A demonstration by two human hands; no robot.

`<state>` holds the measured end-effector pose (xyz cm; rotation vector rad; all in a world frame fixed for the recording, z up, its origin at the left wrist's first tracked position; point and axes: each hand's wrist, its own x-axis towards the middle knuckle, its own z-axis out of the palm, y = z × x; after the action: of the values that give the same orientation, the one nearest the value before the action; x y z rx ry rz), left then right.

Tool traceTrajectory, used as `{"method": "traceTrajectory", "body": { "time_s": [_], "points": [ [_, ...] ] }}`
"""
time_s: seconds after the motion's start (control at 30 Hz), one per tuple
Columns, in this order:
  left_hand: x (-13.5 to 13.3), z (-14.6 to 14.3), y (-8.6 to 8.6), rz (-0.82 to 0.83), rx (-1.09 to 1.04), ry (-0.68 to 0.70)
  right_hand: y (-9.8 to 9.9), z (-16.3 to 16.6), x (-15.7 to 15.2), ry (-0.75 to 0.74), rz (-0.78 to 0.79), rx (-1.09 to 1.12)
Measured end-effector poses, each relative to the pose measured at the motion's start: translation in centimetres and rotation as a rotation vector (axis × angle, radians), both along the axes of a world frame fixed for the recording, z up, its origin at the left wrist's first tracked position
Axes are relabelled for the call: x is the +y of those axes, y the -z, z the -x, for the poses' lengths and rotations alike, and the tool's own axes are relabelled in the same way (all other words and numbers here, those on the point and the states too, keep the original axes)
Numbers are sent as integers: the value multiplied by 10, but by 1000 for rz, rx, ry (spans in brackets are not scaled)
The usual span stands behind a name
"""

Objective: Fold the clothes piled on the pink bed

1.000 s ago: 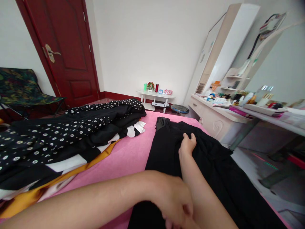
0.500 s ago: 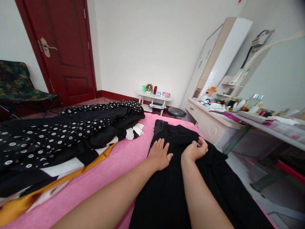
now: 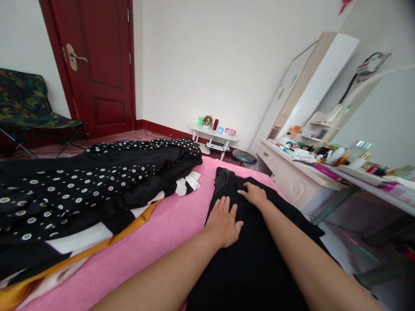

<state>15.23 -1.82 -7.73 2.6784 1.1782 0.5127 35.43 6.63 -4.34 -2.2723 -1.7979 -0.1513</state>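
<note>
A long black garment (image 3: 249,263) lies spread along the pink bed cover (image 3: 165,224); its exact kind I cannot make out. At its far end a shinier dark grey patch of cloth shows. My left hand (image 3: 224,222) rests flat on the garment's left part, fingers extended. To the right of it and slightly farther off, my right hand (image 3: 253,194) touches the upper part of the same cloth, thumb and fingers apart, holding nothing.
Piled clothes (image 3: 97,181), polka-dotted, black, white and mustard, cover the left side of the bed. Beyond it stand a small white table (image 3: 214,134) and a round stool (image 3: 244,156). A dressing table (image 3: 292,168) crowded with bottles is at right. A folding chair (image 3: 35,103) stands near the red door (image 3: 97,65).
My right hand has moved left across the black garment, towards my left hand, and its curled fingers have opened out. My left hand stays flat on the cloth. The view has shifted slightly.
</note>
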Motion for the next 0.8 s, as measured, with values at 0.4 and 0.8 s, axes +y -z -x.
{"method": "traceTrajectory", "body": {
  "time_s": [0.4, 0.8],
  "points": [
    [-3, 3, -6, 37, -17, 44, -4, -3, 3, 205, -17, -313],
    [-1, 1, -5, 10, 0, 38, 13, 51, 40, -301, -35, 26]
  ]
}}
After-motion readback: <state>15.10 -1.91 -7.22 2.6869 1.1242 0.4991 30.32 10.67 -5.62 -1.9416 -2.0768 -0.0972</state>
